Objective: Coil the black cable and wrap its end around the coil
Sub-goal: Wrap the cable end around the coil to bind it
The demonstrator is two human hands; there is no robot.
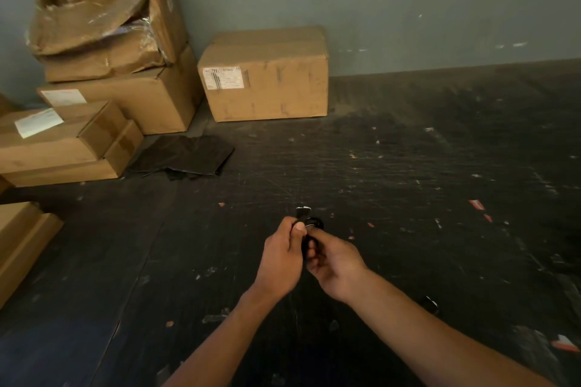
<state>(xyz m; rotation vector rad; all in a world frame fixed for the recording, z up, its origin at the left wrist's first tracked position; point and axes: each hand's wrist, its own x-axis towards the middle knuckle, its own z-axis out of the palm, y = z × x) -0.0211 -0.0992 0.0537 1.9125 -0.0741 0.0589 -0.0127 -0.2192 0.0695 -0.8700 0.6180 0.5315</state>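
The black cable (309, 222) is bunched into a small tight coil, held between both hands above the dark floor. A short end with a pale tip sticks up above the fingers. My left hand (283, 253) grips the coil from the left, thumb pressed on top. Opposite it, my right hand (334, 261) closes on the coil's right and lower side. Most of the coil is hidden by the fingers.
Several cardboard boxes (264, 75) stand stacked along the grey wall at back left, with more at the left edge. A folded black plastic sheet (184, 157) lies on the floor before them. A small black object (429, 303) lies near my right forearm. Paper scraps litter the scuffed dark floor (424, 166).
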